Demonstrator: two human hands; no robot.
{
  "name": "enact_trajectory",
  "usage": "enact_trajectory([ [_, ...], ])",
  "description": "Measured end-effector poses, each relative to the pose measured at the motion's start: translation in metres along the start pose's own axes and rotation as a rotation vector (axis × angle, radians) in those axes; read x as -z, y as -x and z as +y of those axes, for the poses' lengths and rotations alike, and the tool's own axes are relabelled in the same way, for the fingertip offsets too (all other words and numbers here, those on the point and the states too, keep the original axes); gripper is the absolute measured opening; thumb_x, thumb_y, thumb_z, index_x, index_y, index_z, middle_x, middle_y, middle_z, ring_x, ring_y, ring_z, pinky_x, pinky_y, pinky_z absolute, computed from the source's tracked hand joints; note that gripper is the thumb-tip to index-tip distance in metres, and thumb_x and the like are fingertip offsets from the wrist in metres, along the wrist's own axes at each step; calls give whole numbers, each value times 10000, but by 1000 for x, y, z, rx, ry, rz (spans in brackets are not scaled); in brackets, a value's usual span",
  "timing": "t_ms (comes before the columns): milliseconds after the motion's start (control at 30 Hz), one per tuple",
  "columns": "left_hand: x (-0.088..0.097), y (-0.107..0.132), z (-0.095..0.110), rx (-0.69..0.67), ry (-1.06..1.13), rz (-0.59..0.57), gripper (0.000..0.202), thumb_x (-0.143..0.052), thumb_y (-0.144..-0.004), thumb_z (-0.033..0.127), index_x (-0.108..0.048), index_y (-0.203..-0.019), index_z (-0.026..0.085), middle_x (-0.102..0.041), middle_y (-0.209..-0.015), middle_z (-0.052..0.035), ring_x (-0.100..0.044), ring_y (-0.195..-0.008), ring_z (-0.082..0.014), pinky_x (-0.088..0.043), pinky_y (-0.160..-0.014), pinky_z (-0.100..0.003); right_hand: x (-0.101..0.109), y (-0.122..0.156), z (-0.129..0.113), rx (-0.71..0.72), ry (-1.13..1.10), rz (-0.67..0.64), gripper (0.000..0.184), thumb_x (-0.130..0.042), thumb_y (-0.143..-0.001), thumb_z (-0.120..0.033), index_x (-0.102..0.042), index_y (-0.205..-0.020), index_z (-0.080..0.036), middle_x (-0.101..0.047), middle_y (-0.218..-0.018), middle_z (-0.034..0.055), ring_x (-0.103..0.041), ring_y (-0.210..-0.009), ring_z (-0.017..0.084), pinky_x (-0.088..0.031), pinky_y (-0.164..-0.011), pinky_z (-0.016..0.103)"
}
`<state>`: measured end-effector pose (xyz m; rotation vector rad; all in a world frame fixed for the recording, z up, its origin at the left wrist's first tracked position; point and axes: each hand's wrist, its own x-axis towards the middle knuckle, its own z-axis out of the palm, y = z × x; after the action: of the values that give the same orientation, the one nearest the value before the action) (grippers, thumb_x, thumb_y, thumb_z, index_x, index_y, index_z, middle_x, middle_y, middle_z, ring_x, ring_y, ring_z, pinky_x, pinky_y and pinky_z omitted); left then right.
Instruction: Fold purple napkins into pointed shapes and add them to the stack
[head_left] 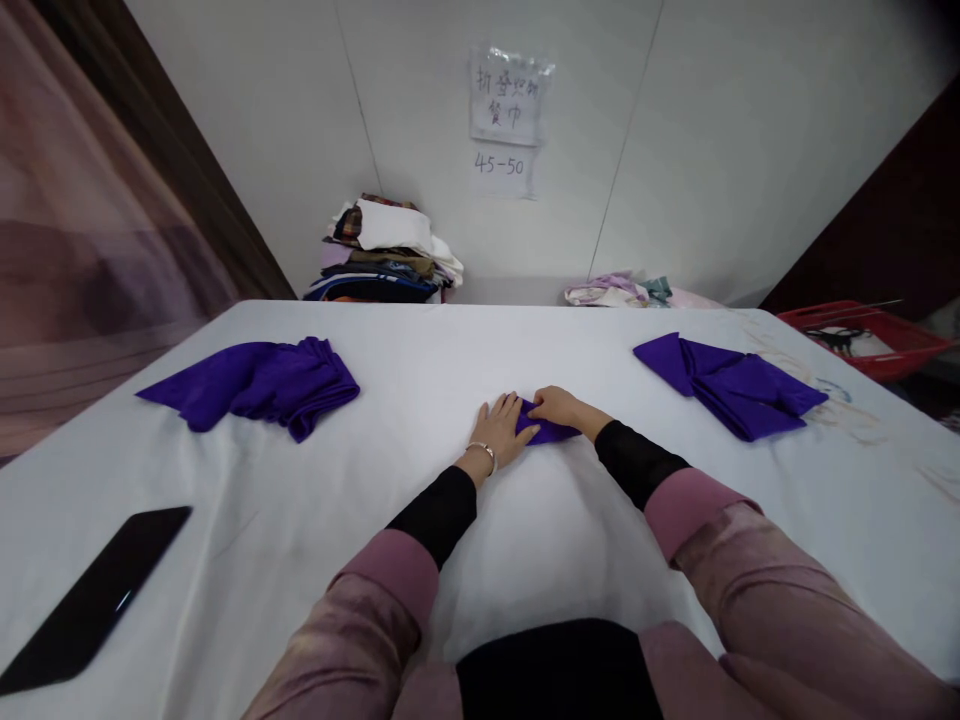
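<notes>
At table (480,350) ctr: L hand (504,428), R hand (556,405) flat on 1 purple napkin (553,433); 2 purple piles (259,385) (731,390).

Small folded cloth (551,431): deep purple, plain. 2 bigger heaps, left pile (259,385) and right pile (731,385): same purple, no pattern.
Table cover (480,345): white, with a faint coloured print near its right edge.
Sleeves (390,590): dusty pink over black cuffs.
Bracelet (484,450): pale, silvery.
Phone (94,595): glossy black.
Basket (862,335): red.
Clothes stack (386,255): white, navy, olive, a bit of plaid.
Wall sign (506,95): white sheet, dark handwriting.
</notes>
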<state>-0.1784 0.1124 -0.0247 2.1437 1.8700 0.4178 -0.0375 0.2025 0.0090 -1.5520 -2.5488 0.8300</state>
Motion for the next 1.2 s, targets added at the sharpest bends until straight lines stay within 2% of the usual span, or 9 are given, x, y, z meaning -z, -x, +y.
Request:
enact_trajectory([
  [133, 10, -10, -6, 215, 252, 116, 510, -377, -900, 424, -414, -1342, 171, -466, -1391, -102, -395, -1290, -230, -280, -1078, -395, -5, -2, 6, 36, -119, 30, 127, -652, -676, -222, -639, -785, -158, -657, -772, 40, -573, -702, 162, -408, -613, 256],
  [267, 17, -30, -19, 344, 370, 96, 523, -513, -838, 372, -457, -1314, 162, -638, -1179, -81, -582, -1071, -212, -438, -926, -321, -9, -3, 12, 96, -264, 3, 134, -660, -666, -240, -606, -763, -164, -618, -708, -3, -543, -644, 130, -418, -592, 240],
  [467, 22, -48, -30, 448, 569, 42, 450, -659, -736, 354, -618, -1132, 143, -705, -1014, -90, -670, -806, -187, -520, -685, -265, -13, -4, 16, 146, -430, -42, 155, -652, -673, -256, -589, -789, -173, -609, -694, -24, -543, -612, 112, -439, -582, 233],
  [633, 23, -47, -32, 448, 680, 99, 245, -669, -741, 249, -686, -971, 168, -728, -886, -39, -668, -744, -141, -523, -661, -227, -11, -8, 12, 131, -474, -86, 276, -660, -700, -257, -626, -959, -169, -675, -837, 22, -604, -684, 129, -484, -636, 248],
  [833, 25, -48, -47, 507, 583, 235, 222, -602, -785, 216, -669, -990, 166, -711, -976, -57, -658, -852, -157, -521, -751, -255, 4, -17, 8, 44, -368, -141, 363, -681, -720, -234, -650, -1071, -152, -703, -898, 62, -639, -697, 154, -513, -651, 266],
  [967, 26, -43, -53, 504, 438, 293, 287, -547, -813, 228, -630, -1085, 190, -669, -1109, -64, -602, -1034, -201, -463, -918, -325, 10, -21, 15, -22, -240, -46, 375, -633, -770, -255, -628, -1121, -121, -697, -894, 98, -650, -698, 195, -520, -674, 328],
  [1067, 23, -39, -51, 477, 354, 304, 375, -508, -838, 240, -558, -1207, 199, -607, -1233, -68, -548, -1135, -205, -416, -987, -330, 6, -15, 15, -21, -129, 81, 444, -654, -750, -262, -605, -1165, -111, -663, -1043, 156, -620, -955, 292, -468, -856, 426],
  [1133, 21, -38, -48, 465, 314, 299, 417, -485, -849, 239, -512, -1262, 192, -570, -1286, -71, -525, -1172, -202, -403, -1005, -320, -1, -9, 8, 22, -77, 162, 512, -626, -773, -265, -539, -1259, -129, -570, -1239, 175, -495, -1173, 330, -365, -991, 471],
  [1200, 20, -39, -46, 459, 279, 291, 439, -466, -856, 236, -481, -1291, 184, -550, -1312, -73, -512, -1189, -200, -399, -1011, -317, -12, -2, -3, 167, -25, 230, 552, -553, -832, -309, -442, -1351, -156, -446, -1389, 152, -338, -1316, 313, -252, -1076, 479],
])
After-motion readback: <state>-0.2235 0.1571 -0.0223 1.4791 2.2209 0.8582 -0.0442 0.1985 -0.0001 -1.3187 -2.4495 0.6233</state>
